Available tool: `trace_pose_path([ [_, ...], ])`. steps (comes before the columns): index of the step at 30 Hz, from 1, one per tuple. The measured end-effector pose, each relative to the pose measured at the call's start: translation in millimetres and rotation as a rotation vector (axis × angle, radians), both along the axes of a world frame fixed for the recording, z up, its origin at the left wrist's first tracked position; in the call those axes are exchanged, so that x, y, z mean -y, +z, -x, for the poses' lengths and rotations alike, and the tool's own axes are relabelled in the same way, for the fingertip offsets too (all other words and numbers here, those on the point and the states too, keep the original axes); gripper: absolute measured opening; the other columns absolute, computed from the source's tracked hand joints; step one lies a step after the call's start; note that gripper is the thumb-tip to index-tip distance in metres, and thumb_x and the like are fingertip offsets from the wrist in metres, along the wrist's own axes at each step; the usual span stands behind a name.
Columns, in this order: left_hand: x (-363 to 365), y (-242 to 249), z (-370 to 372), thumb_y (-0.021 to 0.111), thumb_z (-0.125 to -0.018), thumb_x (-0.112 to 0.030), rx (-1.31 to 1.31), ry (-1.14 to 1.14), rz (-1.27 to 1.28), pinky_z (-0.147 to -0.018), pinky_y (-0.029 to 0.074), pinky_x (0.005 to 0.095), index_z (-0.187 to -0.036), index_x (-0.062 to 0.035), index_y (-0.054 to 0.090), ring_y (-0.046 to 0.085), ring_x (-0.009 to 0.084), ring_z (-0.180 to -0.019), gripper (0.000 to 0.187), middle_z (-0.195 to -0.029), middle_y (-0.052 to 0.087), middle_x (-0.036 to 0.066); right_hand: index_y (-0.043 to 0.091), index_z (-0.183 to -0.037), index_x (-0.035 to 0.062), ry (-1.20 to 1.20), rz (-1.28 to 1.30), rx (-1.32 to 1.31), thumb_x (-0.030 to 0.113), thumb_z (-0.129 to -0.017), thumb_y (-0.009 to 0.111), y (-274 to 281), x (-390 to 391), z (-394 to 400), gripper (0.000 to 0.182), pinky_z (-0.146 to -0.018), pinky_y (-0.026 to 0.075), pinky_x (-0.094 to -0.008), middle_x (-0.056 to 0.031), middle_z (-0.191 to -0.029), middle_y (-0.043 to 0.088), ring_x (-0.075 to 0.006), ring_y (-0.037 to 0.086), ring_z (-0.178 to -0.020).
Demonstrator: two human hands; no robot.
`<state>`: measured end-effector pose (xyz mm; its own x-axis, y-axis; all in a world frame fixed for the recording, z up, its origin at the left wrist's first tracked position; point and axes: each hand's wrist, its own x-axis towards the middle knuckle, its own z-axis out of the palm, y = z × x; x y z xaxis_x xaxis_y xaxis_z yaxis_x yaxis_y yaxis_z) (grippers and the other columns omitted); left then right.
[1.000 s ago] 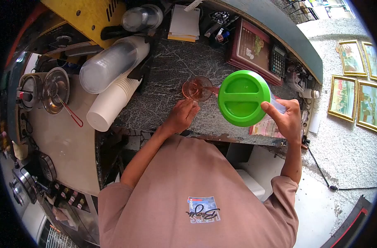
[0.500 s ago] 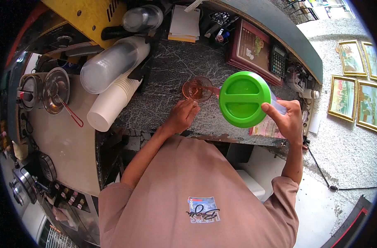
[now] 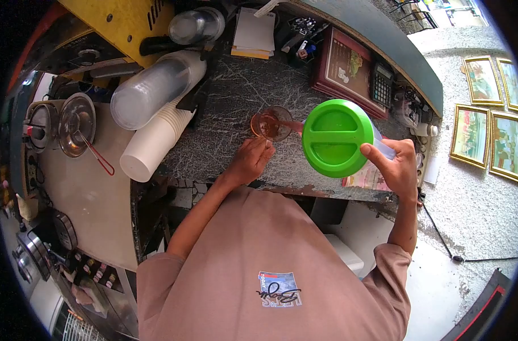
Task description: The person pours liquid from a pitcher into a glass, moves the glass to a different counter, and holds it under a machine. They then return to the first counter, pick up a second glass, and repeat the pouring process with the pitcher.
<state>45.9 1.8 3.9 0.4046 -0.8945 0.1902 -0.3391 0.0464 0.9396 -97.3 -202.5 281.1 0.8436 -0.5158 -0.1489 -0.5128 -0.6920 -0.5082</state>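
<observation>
My right hand (image 3: 396,165) grips the handle of a pitcher with a green lid (image 3: 336,138), thumb against the lid's edge. The pitcher is tilted left, and a reddish-brown liquid runs from its spout into a clear glass mug (image 3: 275,124). Some of that liquid shows inside the mug. My left hand (image 3: 251,160) is closed at the near side of the mug, fingers pinching its handle, which is mostly hidden. The mug is over the dark marbled counter (image 3: 225,108).
To the left lie stacked white paper cups (image 3: 151,148) and clear plastic cups (image 3: 151,91). Maroon menu books (image 3: 347,68) and a calculator (image 3: 381,85) line the back right. A metal strainer (image 3: 77,128) with a red handle is farther left. Papers (image 3: 253,31) lie at the back.
Both hands keep almost the same place, with the pitcher shifted only very slightly. The liquid keeps pouring into the mug.
</observation>
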Motion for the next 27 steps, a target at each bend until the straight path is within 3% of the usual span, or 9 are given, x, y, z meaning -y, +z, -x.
trace_pose_path([
  [12, 0.5, 2.7, -0.8, 0.049, -0.102, -0.021, -0.008, 0.001, 0.008, -0.087, 0.043, 0.0433, -0.094, -0.0025, 0.058, 0.059, 0.0331, -0.089, 0.022, -0.089, 0.059, 0.012, 0.076, -0.077, -0.0025, -0.028, -0.06, -0.075, 0.043, -0.088, 0.074, 7.3, -1.7, -3.5, 0.047, -0.048, 0.047, -0.0255, -0.009, -0.059, 0.069, -0.0132, 0.066, -0.051],
  [27, 0.4, 4.1, -1.0, 0.05, -0.102, -0.022, -0.032, -0.004, -0.018, -0.086, 0.044, 0.0442, -0.093, -0.0011, 0.058, 0.059, 0.0343, -0.086, 0.024, -0.087, 0.059, 0.014, 0.076, -0.076, -0.0021, 0.007, -0.031, -0.071, 0.039, -0.088, 0.075, 12.3, -4.2, -4.9, 0.043, -0.047, 0.046, -0.0252, -0.0087, -0.06, 0.069, -0.0122, 0.066, -0.051],
])
